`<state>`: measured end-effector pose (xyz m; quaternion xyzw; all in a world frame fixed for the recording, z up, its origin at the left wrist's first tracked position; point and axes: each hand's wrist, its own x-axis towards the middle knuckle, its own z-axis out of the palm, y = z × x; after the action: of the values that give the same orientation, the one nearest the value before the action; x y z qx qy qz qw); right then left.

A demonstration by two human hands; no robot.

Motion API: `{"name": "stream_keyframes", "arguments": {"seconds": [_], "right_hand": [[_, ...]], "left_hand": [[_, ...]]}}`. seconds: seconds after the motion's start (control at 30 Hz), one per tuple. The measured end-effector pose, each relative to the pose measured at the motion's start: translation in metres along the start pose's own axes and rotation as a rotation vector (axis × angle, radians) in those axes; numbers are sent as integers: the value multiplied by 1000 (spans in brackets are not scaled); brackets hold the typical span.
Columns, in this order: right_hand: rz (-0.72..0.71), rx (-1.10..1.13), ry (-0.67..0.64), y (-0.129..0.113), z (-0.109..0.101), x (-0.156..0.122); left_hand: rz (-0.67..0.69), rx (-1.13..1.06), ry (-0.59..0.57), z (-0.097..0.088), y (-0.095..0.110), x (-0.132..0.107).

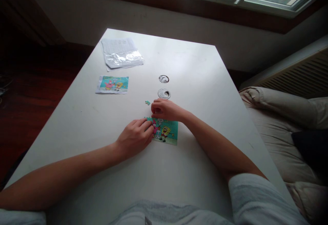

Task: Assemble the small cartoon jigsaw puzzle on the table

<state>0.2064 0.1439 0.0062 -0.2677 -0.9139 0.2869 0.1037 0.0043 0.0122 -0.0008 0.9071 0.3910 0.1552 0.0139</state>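
A jigsaw puzzle (166, 134) with a pink starfish and a yellow sponge character on a teal ground lies flat on the white table. My left hand (135, 136) rests over its left side, palm down, fingers laid on the picture and covering that edge. At the top edge of the puzzle is my right hand (166, 109), its fingers curled and pinched together; whatever they hold is hidden. Just left of the right fingertips, loose puzzle pieces (147, 102) lie on the table.
A reference picture (114, 84) with the same characters lies to the left. Behind it are papers with a clear plastic bag (123, 56). Two round table inserts (164, 93) sit beyond my right hand. A cushioned seat (269, 126) stands at the right.
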Motion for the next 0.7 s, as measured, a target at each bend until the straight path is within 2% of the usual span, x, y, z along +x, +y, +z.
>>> {"name": "stream_keyframes", "arguments": {"seconds": [0.3, 0.53, 0.7], "right_hand": [[46, 49, 20, 2, 2, 0], [110, 532, 147, 30, -5, -3], [129, 573, 238, 36, -4, -2]], "left_hand": [[5, 3, 14, -1, 0, 2], [4, 3, 16, 1, 0, 1], [-7, 9, -23, 0, 0, 1]]}}
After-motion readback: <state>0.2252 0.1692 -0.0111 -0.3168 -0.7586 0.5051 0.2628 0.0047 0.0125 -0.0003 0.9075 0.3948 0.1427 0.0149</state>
